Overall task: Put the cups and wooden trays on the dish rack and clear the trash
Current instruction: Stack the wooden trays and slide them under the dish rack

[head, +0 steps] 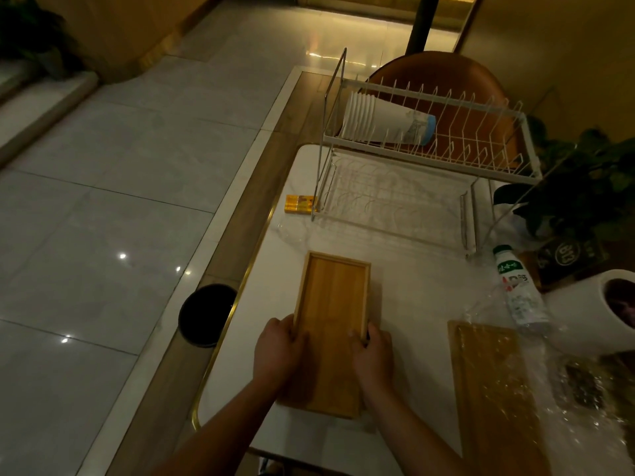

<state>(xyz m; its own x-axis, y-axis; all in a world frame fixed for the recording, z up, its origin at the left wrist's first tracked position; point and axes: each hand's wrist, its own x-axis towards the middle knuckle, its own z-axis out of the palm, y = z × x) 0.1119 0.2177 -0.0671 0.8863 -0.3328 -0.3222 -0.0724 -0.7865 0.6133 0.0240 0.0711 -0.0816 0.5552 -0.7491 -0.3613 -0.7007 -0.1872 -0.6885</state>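
Observation:
A long wooden tray point(331, 297) lies lengthwise on the white table point(412, 304). My left hand point(279, 352) grips its left rim and my right hand point(372, 355) grips its right rim, both near the tray's middle. Beyond it stands a white two-tier wire dish rack point(426, 173). A stack of white paper cups point(381, 123) lies on its side on the upper tier; the lower tier holds nothing. A second wooden tray point(494, 383) lies at the right, partly under crinkled clear plastic wrap point(563, 400).
A black trash bin point(206, 314) stands on the floor left of the table. A small yellow box point(300, 204) lies by the rack's left foot. A plastic bottle point(519, 290), a white paper roll point(598, 310) and a potted plant point(584, 190) crowd the right side.

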